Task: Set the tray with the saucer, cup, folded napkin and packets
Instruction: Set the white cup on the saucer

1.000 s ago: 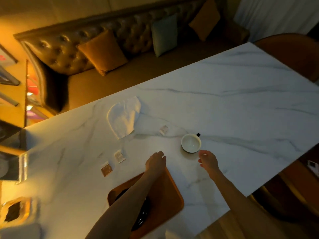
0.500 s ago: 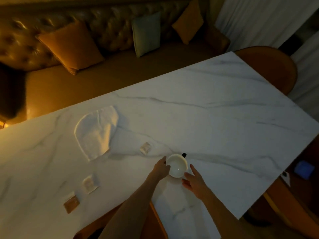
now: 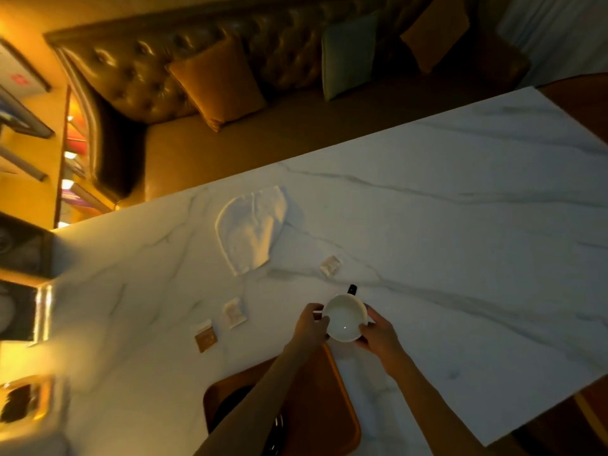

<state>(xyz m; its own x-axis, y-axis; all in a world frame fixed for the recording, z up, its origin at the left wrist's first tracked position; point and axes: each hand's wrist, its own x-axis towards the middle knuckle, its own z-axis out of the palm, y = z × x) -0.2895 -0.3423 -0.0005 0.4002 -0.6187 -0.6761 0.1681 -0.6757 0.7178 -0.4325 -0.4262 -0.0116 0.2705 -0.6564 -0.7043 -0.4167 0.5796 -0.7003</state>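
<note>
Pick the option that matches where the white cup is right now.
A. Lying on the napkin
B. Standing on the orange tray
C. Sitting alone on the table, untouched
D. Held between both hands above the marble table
D: the left hand and right hand clasp opposite sides of the white cup, just beyond the orange tray edge, over the marble table.

- My left hand [image 3: 311, 325] is bare: no glove, ring or band that the dim amber light lets me make out.
- My right hand [image 3: 378, 334] is bare too, the fingers [image 3: 373, 315] uncovered and nothing worn at the wrist.
- Both my forearms are bare as far as the bottom edge of the view, with no sleeve or cuff in sight.
- Nails and finer marks are too dark and blurred for me to tell.
</note>
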